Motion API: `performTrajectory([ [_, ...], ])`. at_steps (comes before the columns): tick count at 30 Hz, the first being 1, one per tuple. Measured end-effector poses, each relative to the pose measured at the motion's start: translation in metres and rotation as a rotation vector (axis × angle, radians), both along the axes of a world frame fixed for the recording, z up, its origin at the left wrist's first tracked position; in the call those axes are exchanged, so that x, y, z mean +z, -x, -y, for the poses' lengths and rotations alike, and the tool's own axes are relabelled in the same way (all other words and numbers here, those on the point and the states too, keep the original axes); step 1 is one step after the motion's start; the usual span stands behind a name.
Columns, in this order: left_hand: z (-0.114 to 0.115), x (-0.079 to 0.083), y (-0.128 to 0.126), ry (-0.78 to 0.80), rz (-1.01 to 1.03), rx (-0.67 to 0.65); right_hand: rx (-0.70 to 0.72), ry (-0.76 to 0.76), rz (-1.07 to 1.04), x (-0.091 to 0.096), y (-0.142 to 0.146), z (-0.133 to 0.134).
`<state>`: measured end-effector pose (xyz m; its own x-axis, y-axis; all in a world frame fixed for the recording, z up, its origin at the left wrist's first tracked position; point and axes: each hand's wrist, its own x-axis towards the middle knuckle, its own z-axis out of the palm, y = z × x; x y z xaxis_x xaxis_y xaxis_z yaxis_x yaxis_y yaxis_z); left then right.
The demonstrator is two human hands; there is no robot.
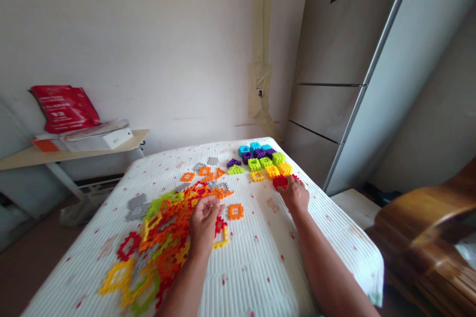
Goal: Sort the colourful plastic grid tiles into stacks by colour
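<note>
On a white bed (256, 277), small stacks of plastic blocks (260, 161) stand sorted by colour in rows at the far end, but most of the pieces are not yet stacked: a large loose heap of flat pieces (163, 247) lies at the near left. The right hand (294, 193) has its fingers (288, 184) closed down on a red piece (279, 183) beside the rows. The left hand (204, 223) is over the heap, fingers half curled; whether they hold anything is hard to tell.
</note>
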<state>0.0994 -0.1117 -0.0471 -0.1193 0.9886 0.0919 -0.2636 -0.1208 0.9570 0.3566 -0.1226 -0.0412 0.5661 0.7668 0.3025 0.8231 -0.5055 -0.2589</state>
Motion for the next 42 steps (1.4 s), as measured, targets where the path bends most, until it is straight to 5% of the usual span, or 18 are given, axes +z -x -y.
performTrajectory([
  [10,0.001,0.002,0.001,-0.048,-0.066,0.018,-0.002,0.06,-0.026,-0.007,-0.005,-0.003],
  [13,-0.009,0.003,0.02,-0.146,-0.299,0.101,0.0,0.0,0.019,-0.005,-0.006,-0.002],
  [16,-0.02,0.008,0.057,-0.235,-0.645,0.329,0.045,-0.166,0.119,-0.002,-0.004,-0.001],
  [20,-0.029,0.016,0.099,-0.11,-1.033,0.521,0.236,-0.404,0.243,-0.006,0.003,-0.004],
  [23,-0.031,0.017,0.103,-0.11,-1.15,0.468,0.381,-0.49,0.274,-0.013,0.012,-0.007],
  [33,-0.026,0.004,0.059,-0.054,-1.59,0.246,0.608,-0.496,0.223,-0.023,0.036,-0.009],
  [42,-0.031,0.004,0.058,0.046,-1.634,0.224,0.694,-0.456,0.148,-0.022,0.046,-0.007],
])
